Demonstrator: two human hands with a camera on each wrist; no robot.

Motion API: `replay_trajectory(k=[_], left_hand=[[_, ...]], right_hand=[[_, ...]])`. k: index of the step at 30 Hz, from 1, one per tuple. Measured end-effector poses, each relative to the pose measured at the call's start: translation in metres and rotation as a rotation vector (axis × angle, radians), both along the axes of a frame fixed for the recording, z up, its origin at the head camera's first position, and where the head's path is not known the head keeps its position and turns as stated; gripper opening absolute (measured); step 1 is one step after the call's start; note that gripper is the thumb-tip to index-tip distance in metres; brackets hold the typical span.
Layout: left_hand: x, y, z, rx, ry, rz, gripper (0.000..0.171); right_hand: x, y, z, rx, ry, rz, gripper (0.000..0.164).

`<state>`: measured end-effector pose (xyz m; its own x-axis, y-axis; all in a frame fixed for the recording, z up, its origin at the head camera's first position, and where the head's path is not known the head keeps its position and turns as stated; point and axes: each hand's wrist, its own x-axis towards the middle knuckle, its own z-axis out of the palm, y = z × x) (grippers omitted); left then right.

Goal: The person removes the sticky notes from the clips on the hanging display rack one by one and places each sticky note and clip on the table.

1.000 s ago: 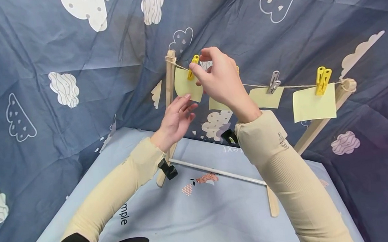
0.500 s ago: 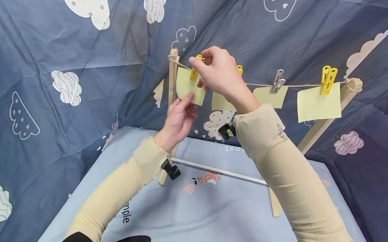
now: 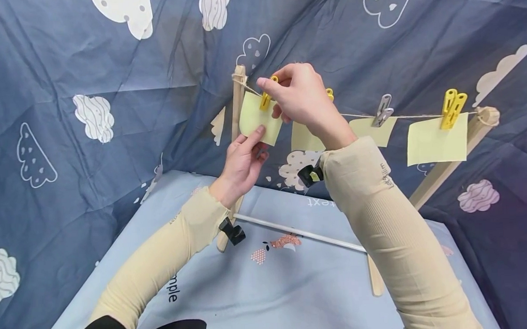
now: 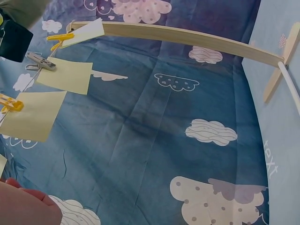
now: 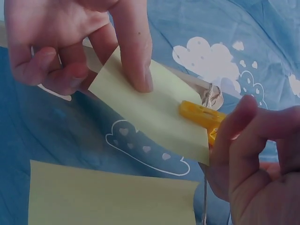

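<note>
In the head view my left hand [image 3: 243, 163] pinches the lower edge of a pale yellow paper note [image 3: 252, 114] at the left end of a string. Its thumb lies on the front of the note, as the right wrist view confirms. My right hand [image 3: 306, 97] grips the handle end of a yellow clothespin [image 5: 199, 114], whose tip lies over the top part of that note. Fingers of the right hand partly cover the clothespin, and the string behind the note is mostly hidden. Part of my left hand [image 4: 28, 206] fills the bottom left corner of the left wrist view.
Further right, several notes hang from the string, one by a grey clothespin [image 3: 382, 111] and another note [image 3: 437, 139] by a yellow one. Wooden posts [image 3: 238, 105] carry the string at both ends. A white rod [image 3: 301, 233] runs low between them, above a light blue cloth [image 3: 294, 299].
My left hand has come up to the note and now pinches its lower edge. The right hand has closed on the clothespin's handles. The whole head view has shifted slightly.
</note>
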<state>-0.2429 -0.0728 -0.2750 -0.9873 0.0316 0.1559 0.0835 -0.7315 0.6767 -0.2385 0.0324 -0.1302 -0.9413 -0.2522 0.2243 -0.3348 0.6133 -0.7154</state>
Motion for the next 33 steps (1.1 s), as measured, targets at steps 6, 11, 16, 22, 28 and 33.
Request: replay_trajectory(k=[6,11,16,22,28,33], left_hand=[[0.0014,0.0001,0.0,0.004,0.0,-0.004,0.008],[0.0019,0.0005,0.0011,0.003,0.0,-0.005,0.008],[0.0032,0.0003,0.0012,-0.017,-0.003,0.008,0.009],[0.0035,0.0004,0.002,-0.027,-0.011,0.032,0.006],[0.0037,0.001,0.0031,-0.036,-0.022,0.056,0.008],[0.0047,0.0007,0.0041,-0.059,-0.023,0.066,0.005]], right_hand=[[0.0007,-0.0003,-0.0015,-0.075,-0.011,0.01,0.037],[0.0014,-0.0002,-0.0026,-0.135,-0.01,0.028,0.032],[0.0014,0.0003,-0.0038,-0.169,-0.006,0.04,0.031],[0.0004,0.0024,-0.0058,-0.18,0.037,0.031,0.027],[0.0001,0.0046,-0.0063,-0.169,0.091,0.006,0.025],[-0.0001,0.0047,-0.0062,-0.154,0.132,-0.006,0.024]])
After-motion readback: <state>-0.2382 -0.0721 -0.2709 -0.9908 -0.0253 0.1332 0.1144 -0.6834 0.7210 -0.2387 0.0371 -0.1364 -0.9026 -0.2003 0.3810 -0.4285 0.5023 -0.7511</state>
